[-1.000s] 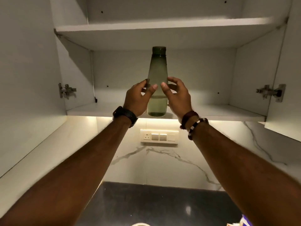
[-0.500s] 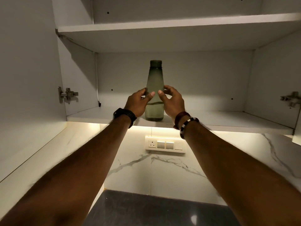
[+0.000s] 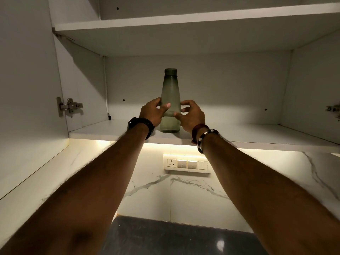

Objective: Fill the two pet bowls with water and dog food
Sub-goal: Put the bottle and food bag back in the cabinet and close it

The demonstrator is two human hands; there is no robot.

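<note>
**So, bottle on the lower cabinet shelf, both hands on it**

Basically everything sat around the green bottle (image 3: pixel 170 105), so I'll use that as the anchor. It stood upright on the lower shelf (image 3: pixel 257 134) of an open white wall cabinet, close to the shelf's front edge, cap on top. It was frosted and see-through, and a darker band in the bottom part looked like liquid, though I couldn't say for sure.

The left hand (image 3: pixel 151 114) was on the bottle's left side, fingers curled round the body and the thumb laid across the front, so a proper grip. The right hand (image 3: pixel 191 115) was on the bottle's right side; its thumb tip touched the glassy front low down, but the other fingers were curled loosely just beside the bottle, and whether they actually touched it I couldn't tell.

A black watch (image 3: pixel 141 126) sat on the left wrist, down-left of the bottle, and beaded bracelets (image 3: pixel 204 135) were on the right wrist, down-right of it.

Above the bottle ran the upper shelf (image 3: pixel 184 21). Far left of it a metal hinge (image 3: pixel 70 106) was fixed to the cabinet side. Below the bottle, under the lit shelf edge, was a switch panel (image 3: pixel 186 164) on a marble wall (image 3: pixel 165 196), and further below that a dark countertop (image 3: pixel 174 238).
</note>
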